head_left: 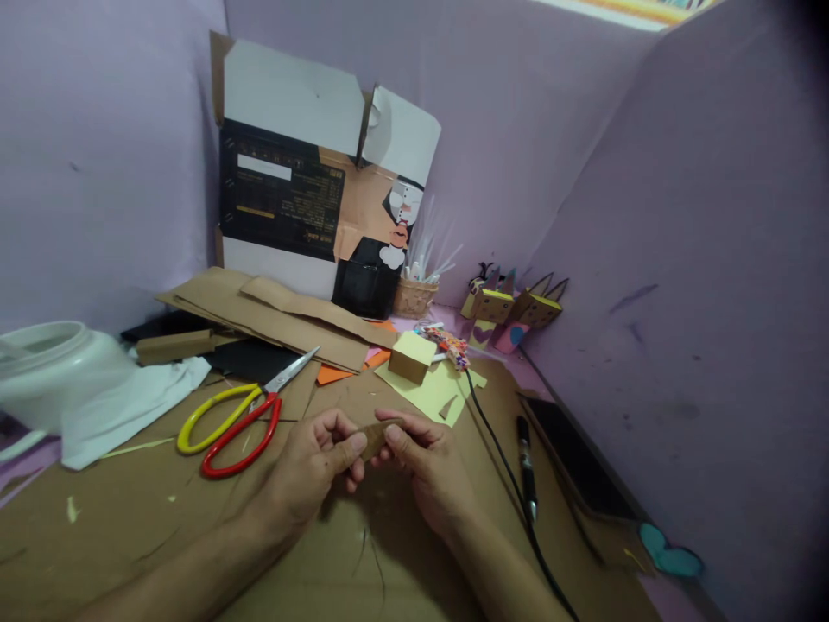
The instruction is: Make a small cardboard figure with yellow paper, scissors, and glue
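Observation:
A small piece of brown cardboard (374,441) is pinched between my two hands, above the cardboard-covered table (259,553). My left hand (320,458) grips its left end with thumb and fingers. At its right end, my right hand (420,453) closes thumb over fingers; part of the piece is hidden there. Just beyond my hands stands a little cardboard box (413,357) with a pale yellow top, resting on yellow paper (446,393). Scissors (246,423) with one yellow and one red handle lie to the left of my left hand, blades slightly apart.
On the left are a white pot (78,371) and a white cloth (136,406). Cardboard sheets (285,324) lie behind the scissors, before an unfolded printed carton (285,190). A black cable (496,441), a pen (527,466) and a phone (576,453) are on the right.

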Demonstrator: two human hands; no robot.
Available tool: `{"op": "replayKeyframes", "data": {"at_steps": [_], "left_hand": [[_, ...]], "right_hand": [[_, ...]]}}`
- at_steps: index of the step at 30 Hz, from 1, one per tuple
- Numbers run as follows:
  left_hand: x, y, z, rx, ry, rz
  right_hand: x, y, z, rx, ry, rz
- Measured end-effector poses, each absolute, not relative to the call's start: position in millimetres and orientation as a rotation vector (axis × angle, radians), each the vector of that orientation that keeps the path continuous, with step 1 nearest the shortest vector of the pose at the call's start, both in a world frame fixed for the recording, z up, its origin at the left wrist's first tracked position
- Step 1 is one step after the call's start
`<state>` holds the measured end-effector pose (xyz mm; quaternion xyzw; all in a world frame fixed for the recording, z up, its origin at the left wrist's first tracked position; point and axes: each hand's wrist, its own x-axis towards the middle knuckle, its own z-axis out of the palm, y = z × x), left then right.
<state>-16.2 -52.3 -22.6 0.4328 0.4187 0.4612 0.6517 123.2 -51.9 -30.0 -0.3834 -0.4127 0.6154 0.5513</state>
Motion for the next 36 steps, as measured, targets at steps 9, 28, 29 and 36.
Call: {"op": "replayKeyframes", "data": {"at_steps": [9, 28, 29, 36], "left_hand": [[-13, -56, -23, 1.106, 0.999, 1.043], [-11, -58, -15, 1.186, 1.134, 1.071], [-11, -58, -15, 1.179, 1.131, 1.078], [-10, -56, -13, 1.269, 1.254, 0.936]], "right_hand": [[124, -52, -27, -0.968, -0.884, 1.419], [120, -54, -21, -1.018, -0.731, 1.591], [120, -54, -21, -1.023, -0.706, 1.605], [124, -53, -16, -1.002, -0.651, 1.527]]}}
